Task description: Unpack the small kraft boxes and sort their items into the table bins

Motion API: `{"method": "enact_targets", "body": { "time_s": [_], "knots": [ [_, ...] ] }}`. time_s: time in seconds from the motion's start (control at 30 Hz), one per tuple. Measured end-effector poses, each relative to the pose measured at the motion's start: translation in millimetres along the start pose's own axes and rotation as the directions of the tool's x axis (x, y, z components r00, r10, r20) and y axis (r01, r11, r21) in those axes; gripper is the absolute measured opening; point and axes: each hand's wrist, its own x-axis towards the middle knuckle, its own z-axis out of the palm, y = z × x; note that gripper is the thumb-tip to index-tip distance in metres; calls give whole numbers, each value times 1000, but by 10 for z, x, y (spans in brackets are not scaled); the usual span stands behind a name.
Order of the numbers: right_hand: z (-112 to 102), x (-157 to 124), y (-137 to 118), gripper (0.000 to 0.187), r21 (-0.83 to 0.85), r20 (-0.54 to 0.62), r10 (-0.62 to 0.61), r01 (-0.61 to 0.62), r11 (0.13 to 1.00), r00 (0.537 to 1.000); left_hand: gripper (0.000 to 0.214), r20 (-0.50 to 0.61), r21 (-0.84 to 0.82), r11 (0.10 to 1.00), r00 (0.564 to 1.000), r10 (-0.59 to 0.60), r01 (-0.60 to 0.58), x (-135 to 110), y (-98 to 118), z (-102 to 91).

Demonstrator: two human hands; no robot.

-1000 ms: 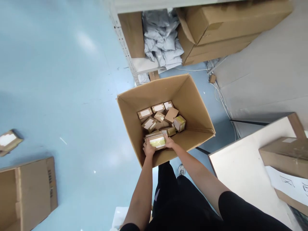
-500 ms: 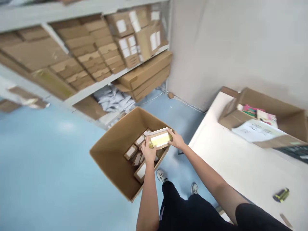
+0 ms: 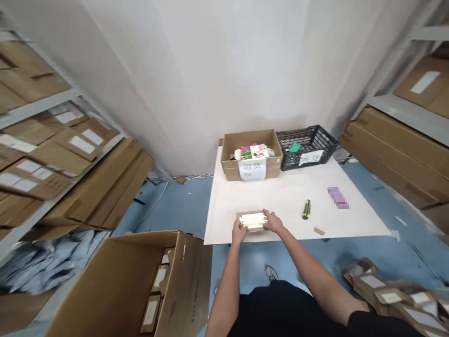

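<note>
Between both hands is a small cardboard box with a bright, glaring label on its upper face. My left hand grips its left end, and my right hand grips the right end. The box is over the near edge of a white table; whether it touches the tabletop I cannot tell. To the right on the table lie a yellow-and-black utility knife and a small brown strip.
A large open carton holding small labelled boxes stands at lower left. On the table's back edge are an open cardboard box and a black plastic crate. Shelves of cartons flank both sides; parcels pile at lower right.
My view has swung right, from the large carton to the table. Both hands have carried the small box away from above the carton to the table's near edge.
</note>
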Motion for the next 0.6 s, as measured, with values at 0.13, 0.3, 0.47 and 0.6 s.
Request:
{"method": "enact_targets", "body": {
  "time_s": [0.13,0.3,0.47,0.6],
  "knots": [
    [84,-100,600,93,119,5,4,-5,993,1000,81,108,147,989,994,11,-27,-12,178,459],
    [111,18,709,96,216,-94,-57,76,973,994,80,38,281,958,998,47,-56,52,101,422],
    [117,122,656,89,237,-116,13,15,971,993,64,-25,225,970,994,103,-95,239,-34,164],
    [255,118,482,73,240,-281,325,-261,935,903,62,-12,162,980,993,115,-112,513,-12,82]
  ]
}}
